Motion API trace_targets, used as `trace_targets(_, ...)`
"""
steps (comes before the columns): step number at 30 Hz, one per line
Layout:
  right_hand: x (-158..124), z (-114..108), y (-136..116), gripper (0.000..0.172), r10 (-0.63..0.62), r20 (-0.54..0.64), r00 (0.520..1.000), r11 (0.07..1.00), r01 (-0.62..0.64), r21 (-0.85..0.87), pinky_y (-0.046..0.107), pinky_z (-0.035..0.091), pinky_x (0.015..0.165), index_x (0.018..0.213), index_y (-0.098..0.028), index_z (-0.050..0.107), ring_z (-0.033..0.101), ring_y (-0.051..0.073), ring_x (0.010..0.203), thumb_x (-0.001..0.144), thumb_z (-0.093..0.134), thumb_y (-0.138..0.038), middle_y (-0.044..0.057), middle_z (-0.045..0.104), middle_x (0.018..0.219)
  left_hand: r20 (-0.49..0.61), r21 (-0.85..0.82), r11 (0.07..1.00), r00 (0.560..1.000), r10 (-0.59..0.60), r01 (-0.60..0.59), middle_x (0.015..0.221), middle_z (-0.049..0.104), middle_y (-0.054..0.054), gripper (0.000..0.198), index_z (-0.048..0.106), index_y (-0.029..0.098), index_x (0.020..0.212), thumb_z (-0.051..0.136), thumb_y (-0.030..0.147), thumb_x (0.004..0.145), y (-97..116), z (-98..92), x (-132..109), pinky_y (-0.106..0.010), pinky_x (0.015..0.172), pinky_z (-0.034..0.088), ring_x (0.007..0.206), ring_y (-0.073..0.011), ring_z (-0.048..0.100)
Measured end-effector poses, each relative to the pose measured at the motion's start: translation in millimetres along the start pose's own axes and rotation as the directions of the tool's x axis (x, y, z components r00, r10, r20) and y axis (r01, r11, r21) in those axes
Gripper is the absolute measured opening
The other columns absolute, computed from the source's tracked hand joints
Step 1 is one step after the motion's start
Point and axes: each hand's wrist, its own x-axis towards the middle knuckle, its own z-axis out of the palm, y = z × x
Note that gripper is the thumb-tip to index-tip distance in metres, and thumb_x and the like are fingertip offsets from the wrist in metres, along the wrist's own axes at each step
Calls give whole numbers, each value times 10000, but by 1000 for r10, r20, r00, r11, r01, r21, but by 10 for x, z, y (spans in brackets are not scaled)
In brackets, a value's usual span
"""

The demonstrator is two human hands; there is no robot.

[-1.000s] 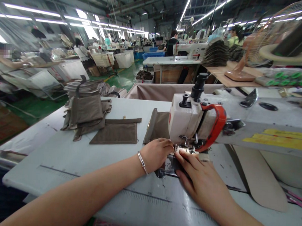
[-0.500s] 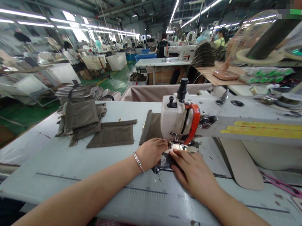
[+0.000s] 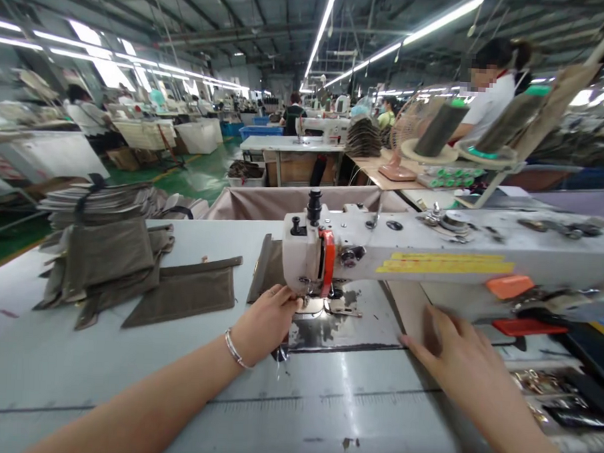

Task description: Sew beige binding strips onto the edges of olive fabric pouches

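My left hand (image 3: pixel 272 319), with a silver bangle at the wrist, is at the needle area of the sewing machine (image 3: pixel 308 253). Its fingers are pinched together beside the presser foot; what they hold, if anything, is hidden. My right hand (image 3: pixel 459 350) is over a flat beige panel (image 3: pixel 409 304) under the machine's arm. Thumb and fingers are apart there, slightly blurred, and whether they touch the panel is unclear. Left of the machine head, a brown-grey fabric piece (image 3: pixel 267 272) lies partly behind it. Another flat fabric piece (image 3: pixel 189 295) rests farther left on the table (image 3: pixel 175 374).
A heap of fabric pieces (image 3: pixel 111 251) stands at the table's left. Small metal parts (image 3: pixel 540 382) lie in a tray at the right. Behind the machine are thread cones (image 3: pixel 441 129), a fan (image 3: pixel 403 134) and a cloth-lined bin (image 3: pixel 263 201). A person (image 3: pixel 492 94) is at the back right.
My right hand has left the needle area and moved right to the beige panel. My left hand stays by the presser foot. The whole view has turned right.
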Motion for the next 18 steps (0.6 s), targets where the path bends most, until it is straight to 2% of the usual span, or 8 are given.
trace_targets(2,-14,17,-22,741,30,52,998,994,-24,-104,480,450,793,1301,-96,447,581,346,872,812,470,-653,186,603,1005,-16,37,992,992,-124,124,1118,587,-146,218,584,113,1085,498,220,916,-34,17,28,-474,1006,398,1163,-300,483)
trace_targets(4,-12,-12,-73,727,44,59,997,990,-36,-134,467,445,804,1312,-91,426,584,348,889,820,472,-623,184,603,995,-44,28,968,967,-250,251,1222,538,-169,325,545,110,1150,543,321,904,-71,13,4,-511,989,403,1194,-329,466)
trace_targets(5,-13,-39,-93,720,58,50,997,990,-52,-129,463,445,806,1320,-94,414,587,348,897,823,471,-611,183,604,1005,-45,3,962,961,-272,273,1282,501,-169,380,516,123,1197,555,354,897,-85,2,-30,-511,989,407,1220,-329,451)
trace_targets(9,-39,-134,-109,691,167,60,984,986,-166,-12,428,472,757,1359,-182,367,624,322,881,832,440,-623,139,607,1113,-6,-126,972,979,-202,200,1370,456,-128,431,433,172,1308,524,335,919,-85,-64,-238,-476,1059,377,1290,-276,412)
trace_targets(11,-44,-149,-101,654,240,132,962,969,-246,30,423,481,704,1341,-227,388,646,311,818,842,401,-649,108,634,1069,-9,-165,967,981,-196,192,1365,471,-116,448,412,172,1337,515,312,924,-62,-69,-318,-476,1087,355,1294,-265,412)
trace_targets(15,-2,-208,-89,657,340,258,904,924,-372,85,437,488,661,1298,-240,439,659,317,746,826,380,-692,88,666,941,-42,-209,954,973,-228,215,1340,497,-111,409,445,167,1316,499,277,926,-29,-17,-348,-511,1102,332,1274,-267,434)
trace_targets(16,-6,-248,-83,667,357,239,903,914,-390,108,446,493,674,1291,-235,451,659,322,770,814,394,-698,93,665,955,-48,-221,951,972,-231,215,1334,501,-110,397,455,166,1307,497,269,925,-26,-6,-341,-513,1102,331,1269,-266,438)
trace_targets(18,-88,-356,-74,685,353,122,928,916,-369,157,485,495,745,1297,-220,464,641,354,905,792,435,-683,123,648,1049,-68,-245,947,971,-230,207,1325,505,-106,385,468,163,1295,499,248,920,-21,-3,-331,-494,1098,346,1253,-260,447)
